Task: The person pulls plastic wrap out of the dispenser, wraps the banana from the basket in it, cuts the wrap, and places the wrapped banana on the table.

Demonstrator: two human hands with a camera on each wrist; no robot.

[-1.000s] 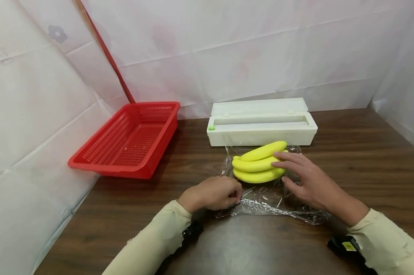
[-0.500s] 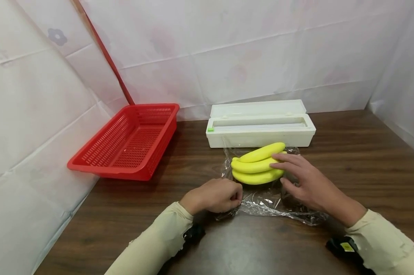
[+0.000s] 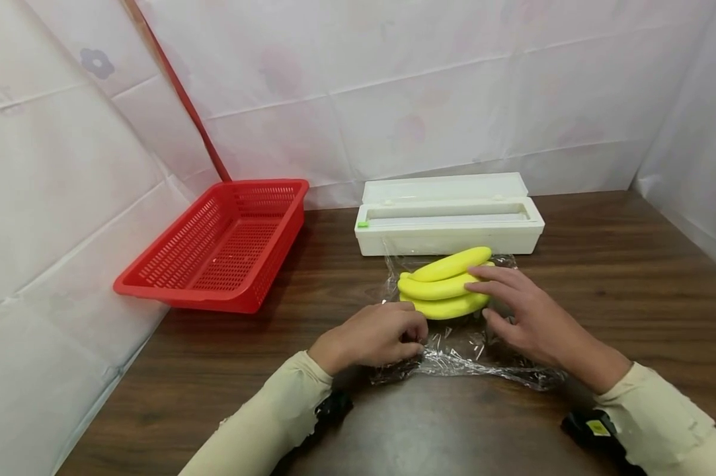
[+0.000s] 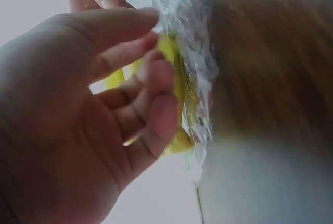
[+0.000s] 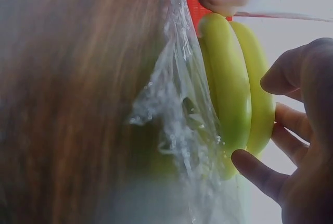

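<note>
Left hand's point(image 3: 369, 336) fingertips perhaps hidden

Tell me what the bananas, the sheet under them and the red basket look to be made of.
Bananas: likely plastic or foam fakes; uniform, unblemished yellow with a smooth sheen.
Sheet: thin clear cling film; transparent, crinkled, glinting.
Red basket: rigid moulded plastic, glossy, with a regular grid of slots.

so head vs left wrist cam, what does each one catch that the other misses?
Head only: the red basket at the left, the white film dispenser box behind the bananas, the wooden table, and the right hand with fingers resting on the bananas.

Left wrist only: a close look at the palm side of the left hand, fingers curled toward the crinkled edge of the plastic film.

Both: the left hand, the film and the yellow bananas.
</note>
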